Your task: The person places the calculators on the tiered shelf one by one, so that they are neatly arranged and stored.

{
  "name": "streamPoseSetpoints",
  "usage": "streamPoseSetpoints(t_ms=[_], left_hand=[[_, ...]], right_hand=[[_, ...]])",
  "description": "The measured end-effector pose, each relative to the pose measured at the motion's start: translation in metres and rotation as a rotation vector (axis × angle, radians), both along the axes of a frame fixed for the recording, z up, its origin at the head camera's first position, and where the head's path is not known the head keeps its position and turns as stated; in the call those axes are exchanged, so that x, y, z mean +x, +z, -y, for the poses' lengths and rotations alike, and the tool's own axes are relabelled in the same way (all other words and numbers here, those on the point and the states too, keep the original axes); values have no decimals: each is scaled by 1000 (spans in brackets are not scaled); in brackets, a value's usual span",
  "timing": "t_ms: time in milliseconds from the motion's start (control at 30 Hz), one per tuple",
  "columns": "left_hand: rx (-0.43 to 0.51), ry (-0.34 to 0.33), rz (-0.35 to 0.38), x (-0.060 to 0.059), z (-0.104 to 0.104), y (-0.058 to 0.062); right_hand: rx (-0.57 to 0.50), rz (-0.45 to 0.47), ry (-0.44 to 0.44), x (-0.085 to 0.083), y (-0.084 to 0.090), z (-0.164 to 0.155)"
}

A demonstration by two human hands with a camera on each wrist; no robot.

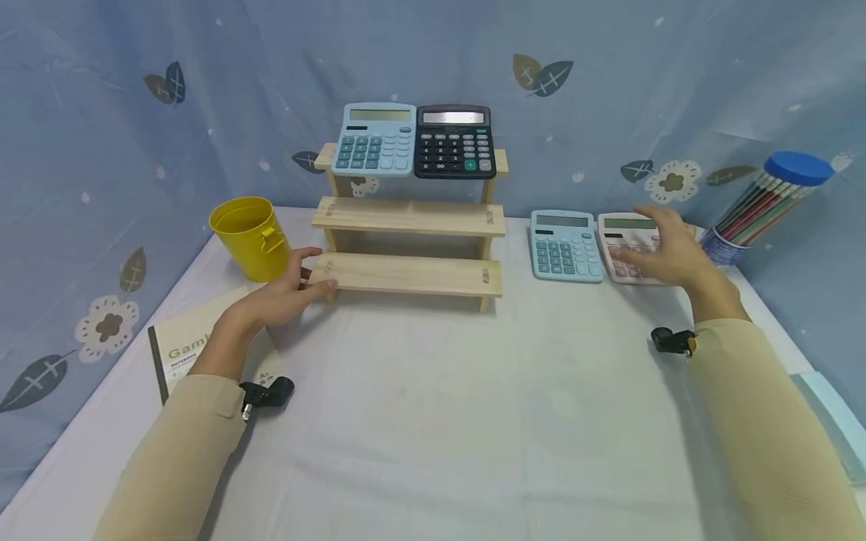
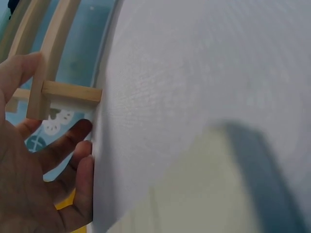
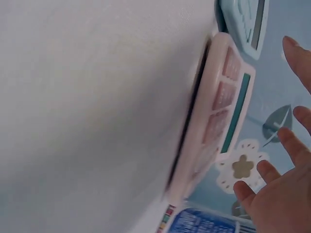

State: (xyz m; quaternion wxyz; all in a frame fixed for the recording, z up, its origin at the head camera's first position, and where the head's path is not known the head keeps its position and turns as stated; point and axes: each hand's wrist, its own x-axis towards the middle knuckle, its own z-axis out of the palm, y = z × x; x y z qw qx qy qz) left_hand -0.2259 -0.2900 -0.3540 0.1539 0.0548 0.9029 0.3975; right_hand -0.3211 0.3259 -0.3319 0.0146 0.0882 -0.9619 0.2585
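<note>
A three-tier wooden shelf [image 1: 413,274] stands at the back middle of the table. A light blue calculator [image 1: 376,140] and a black calculator [image 1: 454,141] lean on its top tier. My left hand [image 1: 314,270] touches the left end of the lowest board with fairly straight fingers, the thumb above it; the left wrist view shows that hand [image 2: 48,145] beside the shelf end [image 2: 63,91]. Right of the shelf lie another blue calculator [image 1: 564,246] and a pink calculator [image 1: 619,229]. My right hand [image 1: 649,248] hovers over the pink one [image 3: 218,116], fingers [image 3: 291,141] spread, holding nothing.
A yellow metal cup [image 1: 250,237] stands left of the shelf, with a notebook [image 1: 183,349] in front of it under my left forearm. A blue-lidded tube of pencils [image 1: 764,203] leans at the far right. White cloth covers the table [image 1: 433,421]; a floral curtain hangs behind.
</note>
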Motion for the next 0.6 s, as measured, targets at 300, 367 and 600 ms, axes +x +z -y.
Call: streamPoseSetpoints(t_ms=[300,367,600], left_hand=[[-3,-3,9,2,-4,1],[-11,1,10,3,-3,2],[-4,-8,8,3,0,4]], right_hand=[[58,100,-69,-7,-10,-13],[52,133,-62,-9,-11,-13],[-10,264,-98,-12,-14,-7]])
